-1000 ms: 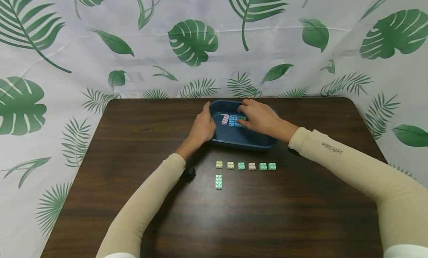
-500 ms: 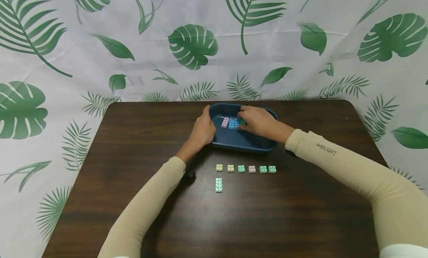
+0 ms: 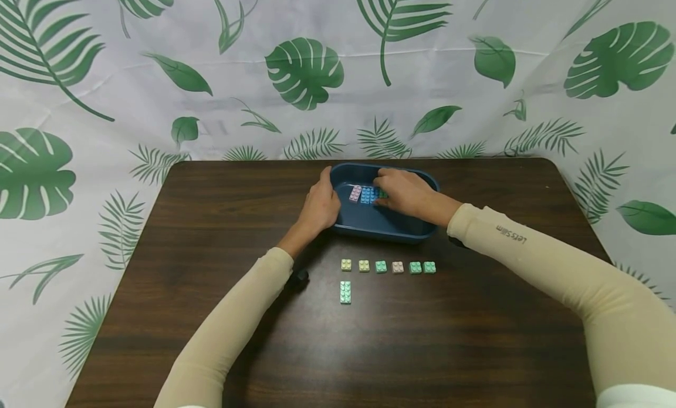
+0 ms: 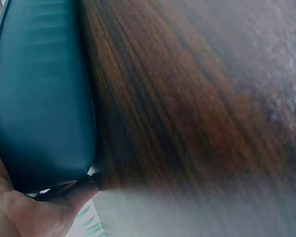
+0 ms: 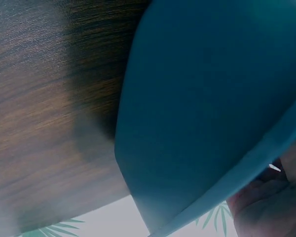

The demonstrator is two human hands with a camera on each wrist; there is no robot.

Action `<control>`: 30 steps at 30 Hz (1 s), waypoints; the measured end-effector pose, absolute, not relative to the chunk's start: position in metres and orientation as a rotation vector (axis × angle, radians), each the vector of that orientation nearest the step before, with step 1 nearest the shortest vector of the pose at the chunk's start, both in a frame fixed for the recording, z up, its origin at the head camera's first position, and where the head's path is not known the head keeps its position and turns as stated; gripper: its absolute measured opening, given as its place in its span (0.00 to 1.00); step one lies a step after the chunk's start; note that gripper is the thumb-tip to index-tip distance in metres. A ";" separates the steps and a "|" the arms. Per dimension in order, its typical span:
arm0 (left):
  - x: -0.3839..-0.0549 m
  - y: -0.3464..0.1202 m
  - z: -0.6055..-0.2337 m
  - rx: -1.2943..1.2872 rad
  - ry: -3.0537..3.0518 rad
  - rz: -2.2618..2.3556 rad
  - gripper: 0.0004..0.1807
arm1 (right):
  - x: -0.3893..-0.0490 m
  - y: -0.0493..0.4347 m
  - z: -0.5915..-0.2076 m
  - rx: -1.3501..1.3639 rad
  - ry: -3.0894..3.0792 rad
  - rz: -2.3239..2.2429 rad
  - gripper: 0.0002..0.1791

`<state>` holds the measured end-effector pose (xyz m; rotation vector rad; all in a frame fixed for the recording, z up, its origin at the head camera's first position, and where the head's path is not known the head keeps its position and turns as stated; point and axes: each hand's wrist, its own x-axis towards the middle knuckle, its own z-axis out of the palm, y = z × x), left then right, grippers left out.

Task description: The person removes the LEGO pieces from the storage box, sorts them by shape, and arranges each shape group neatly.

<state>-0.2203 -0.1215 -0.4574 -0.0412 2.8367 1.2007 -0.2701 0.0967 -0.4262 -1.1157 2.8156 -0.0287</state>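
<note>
In the head view, your right hand [image 3: 405,192] conceals part of the green studded brick [image 3: 383,194] inside the blue tray [image 3: 369,218]; whether you pinch it cannot be determined. Your left hand [image 3: 320,204] covers part of the tray's left rim. The black object [image 3: 300,277] beside your left sleeve [image 3: 232,311] is too small to identify. Both wrist views crop the tray, its walls concealing the interior.

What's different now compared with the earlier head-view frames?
The right hand has dipped slightly lower in the tray, shifting a little left; whether it grips the dark green brick is unclear. The left hand still holds the tray, and the table bricks stay put.
</note>
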 end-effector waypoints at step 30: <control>-0.220 -0.119 -0.456 -0.066 2.838 1.191 0.33 | -0.220 0.098 -0.382 -1.193 2.940 -0.067 0.26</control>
